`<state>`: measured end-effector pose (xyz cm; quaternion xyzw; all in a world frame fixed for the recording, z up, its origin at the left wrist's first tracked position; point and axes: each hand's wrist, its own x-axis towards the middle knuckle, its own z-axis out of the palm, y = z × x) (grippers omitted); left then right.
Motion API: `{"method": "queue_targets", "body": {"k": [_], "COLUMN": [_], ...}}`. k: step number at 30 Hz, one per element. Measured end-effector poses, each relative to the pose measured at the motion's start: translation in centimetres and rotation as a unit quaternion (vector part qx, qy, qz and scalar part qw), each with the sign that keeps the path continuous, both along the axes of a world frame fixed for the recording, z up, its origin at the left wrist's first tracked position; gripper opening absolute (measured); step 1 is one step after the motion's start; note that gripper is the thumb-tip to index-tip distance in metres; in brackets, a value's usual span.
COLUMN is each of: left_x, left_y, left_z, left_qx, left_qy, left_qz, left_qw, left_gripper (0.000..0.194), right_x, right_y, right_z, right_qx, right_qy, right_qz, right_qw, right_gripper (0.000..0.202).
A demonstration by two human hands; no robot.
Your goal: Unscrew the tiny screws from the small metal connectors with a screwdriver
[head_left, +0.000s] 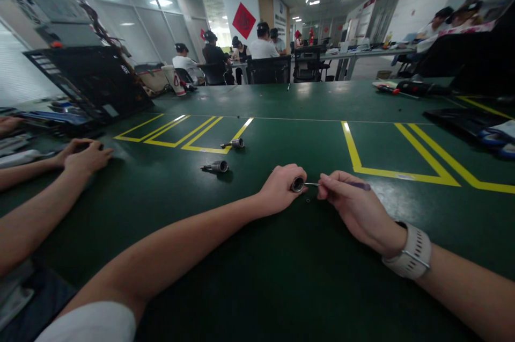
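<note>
In the head view, my left hand (278, 187) is closed around a cylindrical metal part (297, 184) whose hollow round end faces me. My right hand (350, 199), with a pale watch strap on the wrist, grips a thin screwdriver (364, 186) with a dark purple handle. Its slim shaft points left, and the tip meets the side of the metal part or lies just beside it; I cannot tell which. A tiny ring-shaped piece (308, 201) lies on the table just below the shaft. Two similar metal parts, one nearer (217, 166) and one farther (235, 143), lie to the left.
Yellow tape (402, 176) marks outlines on the green table (281, 277). A co-worker's hands (86, 157) rest at the left, near a large black panel (88, 81). Tools (410, 88) and a black tray-like object (462, 122) lie at the right. Several people sit farther back.
</note>
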<state>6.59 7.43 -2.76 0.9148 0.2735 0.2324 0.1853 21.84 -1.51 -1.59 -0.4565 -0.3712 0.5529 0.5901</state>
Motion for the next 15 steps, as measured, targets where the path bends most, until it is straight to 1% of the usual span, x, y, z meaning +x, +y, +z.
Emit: {"method": "queue_targets", "body": {"k": [3,6,8,11,13,15], "left_x": [0.03,0.06,0.06,0.01,-0.04,-0.08], "left_y": [0.09,0.15,0.15,0.06,-0.04,-0.15], "left_z": [0.08,0.15,0.17,0.17,0.18,0.21], "left_qx": [-0.014,-0.023,-0.021,-0.002,0.013,0.021], "left_qy": [-0.012,-0.008,-0.001,0.008,0.021,0.033], "left_qz": [-0.01,-0.016,-0.011,-0.001,0.001,0.002], "left_qw": [1.0,1.0,1.0,1.0,1.0,0.999], "left_gripper": [0.01,0.011,0.01,0.007,0.005,0.003], "right_x": [0.34,0.37,0.17,-0.21,-0.37,-0.38], "right_y": [0.37,0.43,0.24,-0.22,-0.43,-0.41], "right_z": [-0.01,-0.01,-0.09,-0.3,-0.32,-0.15], "right_qx": [-0.024,-0.034,-0.016,0.046,0.065,0.052], "right_qy": [0.067,0.081,0.05,-0.077,-0.144,-0.134], "right_qz": [0.017,0.014,-0.002,-0.035,-0.039,-0.028], "right_qw": [0.997,0.996,0.999,0.995,0.987,0.989], "right_gripper": [0.02,0.019,0.02,0.02,0.019,0.019]}}
